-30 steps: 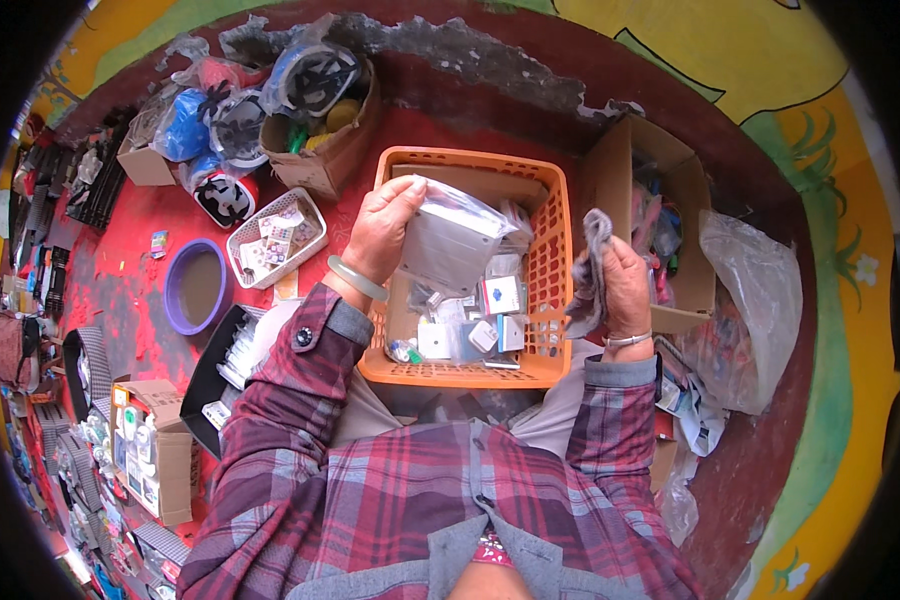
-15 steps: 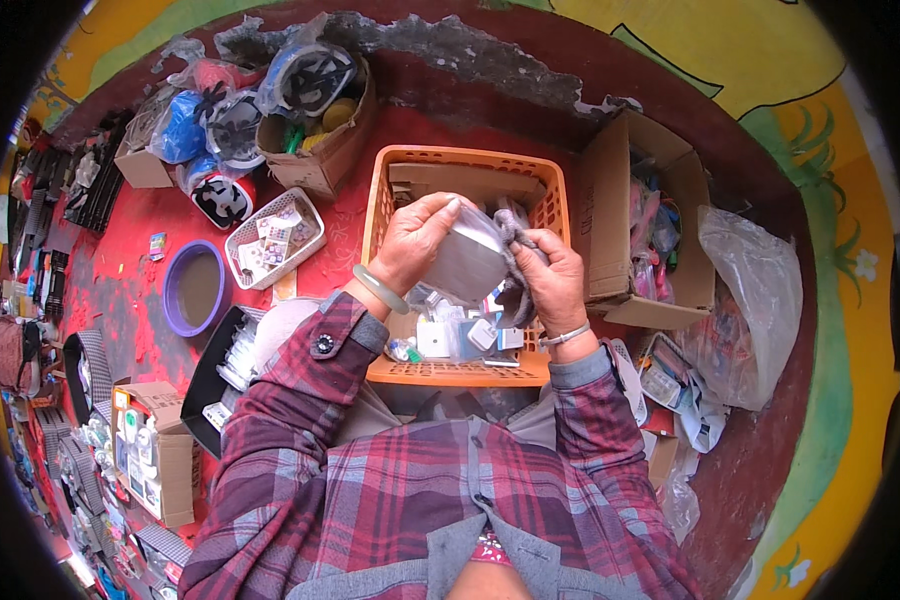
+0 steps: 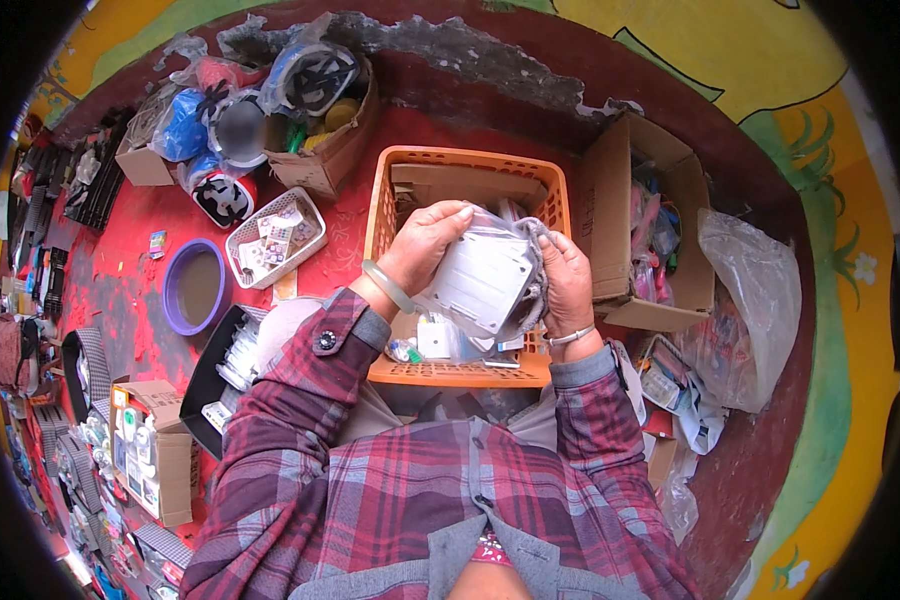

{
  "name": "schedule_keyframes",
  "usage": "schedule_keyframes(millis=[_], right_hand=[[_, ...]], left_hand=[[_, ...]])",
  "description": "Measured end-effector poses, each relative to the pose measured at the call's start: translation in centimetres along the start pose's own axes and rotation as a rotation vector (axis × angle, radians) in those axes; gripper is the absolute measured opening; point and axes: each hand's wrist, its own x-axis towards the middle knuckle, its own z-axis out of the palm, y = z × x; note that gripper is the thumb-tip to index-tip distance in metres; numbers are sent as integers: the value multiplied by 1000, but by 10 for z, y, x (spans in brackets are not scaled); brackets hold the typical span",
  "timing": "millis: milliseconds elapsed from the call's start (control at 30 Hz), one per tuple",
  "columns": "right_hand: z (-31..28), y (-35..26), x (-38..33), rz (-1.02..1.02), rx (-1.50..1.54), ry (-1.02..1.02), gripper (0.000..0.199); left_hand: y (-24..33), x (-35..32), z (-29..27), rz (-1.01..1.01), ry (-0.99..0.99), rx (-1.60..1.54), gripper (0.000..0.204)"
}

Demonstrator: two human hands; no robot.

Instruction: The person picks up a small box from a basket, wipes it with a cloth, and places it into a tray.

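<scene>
A flat white squarish piece in clear plastic (image 3: 478, 282) is held above the orange basket, its face tilted toward me. My left hand (image 3: 422, 250) pinches its upper left edge between thumb and fingers. My right hand (image 3: 568, 283) is closed on a grey knitted cloth (image 3: 536, 262), pressed along the piece's right edge. Below, in the orange plastic basket (image 3: 460, 372), lie a small white box (image 3: 433, 342) and other small packaged items, partly hidden by the piece. A cardboard flap (image 3: 460, 180) lines the basket's far side.
Left of the basket stand a white basket of small items (image 3: 300, 262), a purple basin (image 3: 175, 300) and a black tray (image 3: 202, 410). Bagged helmets (image 3: 235, 130) crowd a cardboard box at the back left. At right are an open carton (image 3: 610, 210) and a clear plastic bag (image 3: 760, 300).
The piece has turned so its white, marked face shows more fully. My right hand has shifted slightly right and down with the cloth, now along the piece's edge.
</scene>
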Motion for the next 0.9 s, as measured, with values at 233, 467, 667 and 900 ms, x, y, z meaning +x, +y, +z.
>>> schedule_keyframes(millis=[233,467,667,900], right_hand=[[-36,-4,14,-41,166,231,23],[-17,-30,9,-227,134,157,37],[20,8,-7,-394,-778,-227,44],[22,-4,-21,-447,-912,-411,42]], left_hand=[[-10,4,-11,-25,153,-160,19],[-7,7,-9,-233,302,-402,27],[-18,14,-17,-257,339,-417,29],[-7,18,-32,-123,450,-438,30]])
